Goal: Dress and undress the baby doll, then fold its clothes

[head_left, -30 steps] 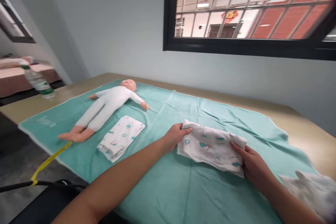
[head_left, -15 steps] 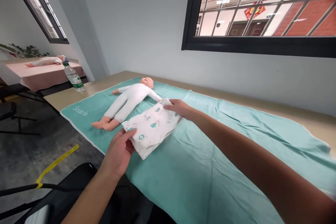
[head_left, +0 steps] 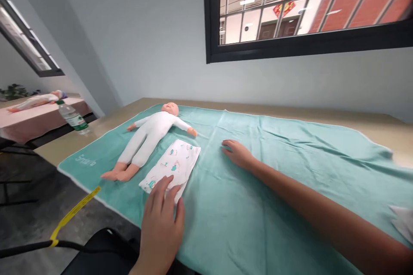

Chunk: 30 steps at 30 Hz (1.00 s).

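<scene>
A folded white cloth (head_left: 179, 159) with small green and pink prints lies flat on a teal towel (head_left: 226, 219). My left hand (head_left: 163, 210) is over its near end, fingers spread, holding nothing; whether the fingertips touch the cloth I cannot tell. To the right of the cloth, my right hand (head_left: 238, 154) is low over the towel, empty, with its fingers loosely extended. Beyond the cloth, a baby doll (head_left: 151, 133) in a white bodysuit lies on its back, head toward the wall and feet toward me.
A plastic bottle (head_left: 73, 117) stands on the bare left part of the table (head_left: 54, 148). At the right edge lies a piece of white fabric (head_left: 403, 221). A black chair (head_left: 100, 251) with a yellow tag (head_left: 75, 215) is at the near left. Another doll (head_left: 37, 101) lies on a pink-covered table.
The folded cloth, held up between both hands before, now lies on the towel beside the doll. Both hands have let go; the right has moved away to the right. The view has shifted right.
</scene>
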Each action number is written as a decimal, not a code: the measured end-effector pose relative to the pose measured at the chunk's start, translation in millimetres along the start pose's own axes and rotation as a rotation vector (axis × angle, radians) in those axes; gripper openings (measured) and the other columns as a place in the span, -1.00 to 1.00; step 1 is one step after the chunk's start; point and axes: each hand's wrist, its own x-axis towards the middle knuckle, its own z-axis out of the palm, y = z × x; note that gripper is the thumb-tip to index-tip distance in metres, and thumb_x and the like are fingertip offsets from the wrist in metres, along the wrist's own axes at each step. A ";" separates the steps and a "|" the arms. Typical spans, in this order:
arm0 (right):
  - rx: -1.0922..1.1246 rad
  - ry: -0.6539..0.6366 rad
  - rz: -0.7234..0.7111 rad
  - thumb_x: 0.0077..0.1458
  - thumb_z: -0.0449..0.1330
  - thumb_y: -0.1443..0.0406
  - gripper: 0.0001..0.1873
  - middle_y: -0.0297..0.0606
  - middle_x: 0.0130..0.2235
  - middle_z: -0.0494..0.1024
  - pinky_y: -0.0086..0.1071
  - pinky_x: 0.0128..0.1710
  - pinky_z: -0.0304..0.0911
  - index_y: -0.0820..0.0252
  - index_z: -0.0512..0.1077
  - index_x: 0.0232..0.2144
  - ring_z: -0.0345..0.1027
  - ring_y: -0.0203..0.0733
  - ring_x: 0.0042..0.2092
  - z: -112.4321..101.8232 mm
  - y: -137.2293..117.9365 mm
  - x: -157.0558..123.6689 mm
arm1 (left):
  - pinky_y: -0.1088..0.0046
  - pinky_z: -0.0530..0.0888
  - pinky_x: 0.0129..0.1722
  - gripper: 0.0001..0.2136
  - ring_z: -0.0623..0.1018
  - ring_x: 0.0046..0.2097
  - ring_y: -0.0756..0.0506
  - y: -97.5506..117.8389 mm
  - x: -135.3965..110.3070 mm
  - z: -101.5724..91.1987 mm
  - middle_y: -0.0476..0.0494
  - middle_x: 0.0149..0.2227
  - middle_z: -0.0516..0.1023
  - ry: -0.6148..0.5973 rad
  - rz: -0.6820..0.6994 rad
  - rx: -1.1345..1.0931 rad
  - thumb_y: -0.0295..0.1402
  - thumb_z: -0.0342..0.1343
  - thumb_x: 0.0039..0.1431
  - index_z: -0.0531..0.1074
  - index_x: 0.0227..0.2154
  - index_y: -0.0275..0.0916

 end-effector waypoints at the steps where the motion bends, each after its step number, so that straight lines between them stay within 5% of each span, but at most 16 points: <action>1: 0.006 0.016 0.007 0.26 0.06 0.26 -0.64 -0.04 0.17 0.43 -0.15 0.22 0.12 0.22 0.41 0.06 0.26 -0.02 0.22 -6.2 11.3 -14.1 | -0.04 0.16 0.29 -0.73 0.22 0.33 -0.36 3.3 9.4 6.5 -0.27 0.23 0.36 -0.071 0.094 0.099 -0.35 0.05 0.20 0.48 -0.05 -0.12; 7: -0.036 0.042 -0.099 0.23 0.09 0.27 -0.64 -0.07 0.23 0.38 -0.11 0.25 0.11 0.18 0.47 0.04 0.23 0.00 0.26 -30.5 44.8 -64.2 | -0.12 0.12 0.26 -0.51 0.23 0.33 -0.34 4.3 60.6 33.4 -0.28 0.33 0.24 -0.360 0.156 0.593 -0.49 -0.09 0.19 0.37 0.18 -0.19; 14: -0.108 0.043 -0.157 0.24 0.05 0.35 -0.68 -0.06 0.21 0.40 -0.14 0.24 0.10 0.20 0.49 -0.02 0.23 0.00 0.26 -30.0 45.3 -66.6 | 0.07 0.32 0.16 -0.45 0.30 0.31 -0.26 -6.4 71.4 3.3 -0.21 0.31 0.28 -0.559 0.086 0.722 -0.52 -0.15 0.16 0.35 0.21 -0.19; 19: -0.083 0.048 -0.166 0.22 0.08 0.36 -0.74 -0.05 0.13 0.46 -0.12 0.21 0.11 0.20 0.51 -0.11 0.26 0.01 0.22 -29.8 47.1 -67.8 | 0.01 0.45 -0.06 -0.60 0.54 0.05 -0.43 44.9 89.6 -1.2 -0.34 0.08 0.55 -0.785 0.013 0.700 -0.23 -0.02 0.17 0.53 0.02 -0.14; 22: -0.025 0.059 -0.172 0.19 0.08 0.37 -0.77 0.00 0.05 0.50 -0.08 0.21 0.08 0.25 0.51 -0.17 0.28 0.05 0.19 -27.3 46.4 -69.9 | 0.03 0.45 -0.09 -0.57 0.57 -0.04 -0.42 104.9 109.9 31.9 -0.32 -0.04 0.61 -0.696 0.145 0.607 -0.11 -0.04 0.23 0.49 0.06 -0.11; 25: 0.243 0.092 -0.113 0.09 0.15 0.40 -0.83 -0.02 0.01 0.53 -0.03 0.24 0.01 0.25 0.50 -0.25 0.29 0.11 0.17 -23.6 46.5 -69.5 | 0.13 0.39 0.06 -0.61 0.52 0.08 -0.35 151.9 132.3 93.6 -0.26 0.07 0.56 -0.517 0.350 0.278 -0.14 0.00 0.25 0.48 0.06 -0.11; 27: 0.549 0.146 0.041 -0.02 0.18 0.44 -0.85 -0.12 -0.09 0.58 -0.06 0.22 0.06 0.21 0.48 -0.33 0.34 0.10 0.11 -23.7 51.3 -65.4 | 0.19 0.27 0.21 -0.61 0.39 0.23 -0.29 167.5 145.3 142.0 -0.21 0.19 0.45 -0.481 0.357 0.010 -0.15 0.03 0.24 0.46 0.08 -0.11; 30: 0.720 0.272 0.234 0.03 0.04 0.48 -0.76 -0.21 -0.14 0.58 -0.18 0.08 0.27 0.19 0.44 -0.29 0.42 -0.03 0.03 -32.0 68.9 -55.4 | 0.24 0.14 0.31 -0.56 0.24 0.34 -0.19 172.4 154.3 207.0 -0.27 0.31 0.28 -0.522 0.282 -0.081 -0.22 -0.17 0.35 0.37 0.16 -0.27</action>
